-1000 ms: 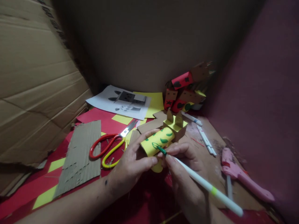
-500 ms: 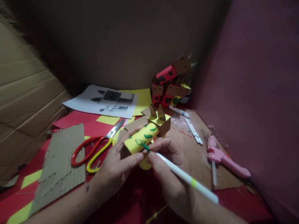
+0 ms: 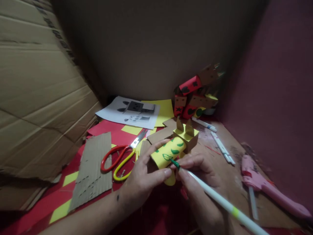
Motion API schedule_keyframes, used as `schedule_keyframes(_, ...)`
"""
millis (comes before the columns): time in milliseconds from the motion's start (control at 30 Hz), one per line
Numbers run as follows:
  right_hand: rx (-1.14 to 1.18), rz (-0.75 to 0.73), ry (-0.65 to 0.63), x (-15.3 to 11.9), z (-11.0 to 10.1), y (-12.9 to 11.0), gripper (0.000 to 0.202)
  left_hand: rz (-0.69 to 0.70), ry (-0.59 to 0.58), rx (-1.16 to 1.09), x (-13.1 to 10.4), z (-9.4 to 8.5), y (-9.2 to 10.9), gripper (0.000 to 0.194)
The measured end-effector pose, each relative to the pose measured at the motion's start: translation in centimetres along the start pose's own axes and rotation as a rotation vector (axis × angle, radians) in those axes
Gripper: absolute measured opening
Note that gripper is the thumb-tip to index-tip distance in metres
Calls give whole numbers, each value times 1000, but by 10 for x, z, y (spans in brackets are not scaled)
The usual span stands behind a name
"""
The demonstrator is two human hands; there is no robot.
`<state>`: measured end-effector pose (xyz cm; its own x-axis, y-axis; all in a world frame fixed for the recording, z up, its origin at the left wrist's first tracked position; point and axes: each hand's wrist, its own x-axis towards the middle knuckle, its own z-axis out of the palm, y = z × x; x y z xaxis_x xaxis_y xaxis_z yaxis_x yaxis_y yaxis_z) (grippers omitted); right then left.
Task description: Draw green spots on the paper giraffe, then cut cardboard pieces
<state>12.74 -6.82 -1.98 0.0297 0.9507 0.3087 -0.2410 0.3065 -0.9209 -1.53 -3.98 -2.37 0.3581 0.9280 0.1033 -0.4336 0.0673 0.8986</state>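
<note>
Diagonally, the green-tipped marker [image 3: 216, 195] points forward-left.

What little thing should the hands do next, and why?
Probably the right hand should colour in the outlined leaf shape: it looks only partly filled, the green marker tip is at it, and the left hand holds the yellow tube.

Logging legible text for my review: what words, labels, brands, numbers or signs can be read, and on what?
No text can be read.
Cardboard panel: dark printed characters near its edge, too blurred.
Loose white markers: any print is too small.
Held green-tipped marker: no lettering visible.
Printed sheet: none legible.
</note>
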Motion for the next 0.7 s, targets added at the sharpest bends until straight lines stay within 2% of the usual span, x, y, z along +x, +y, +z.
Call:
schedule_keyframes(100, -30, 1, 22, 0, -1, 0, 3, 14, -8, 31, 0, -2, -1, 57)
schedule_keyframes(333, -50, 13, 5, 0, 0, 1, 3, 35, -2, 58, 0, -3, -3, 67)
schedule_keyframes(533, -54, -8, 8, 1, 3, 0, 6, 49, 4, 205, -1, 0, 3, 61)
schedule_keyframes(700, -28, -26, -8, 1, 2, 4, 8, 46, -18, 89, -1, -2, -1, 66)
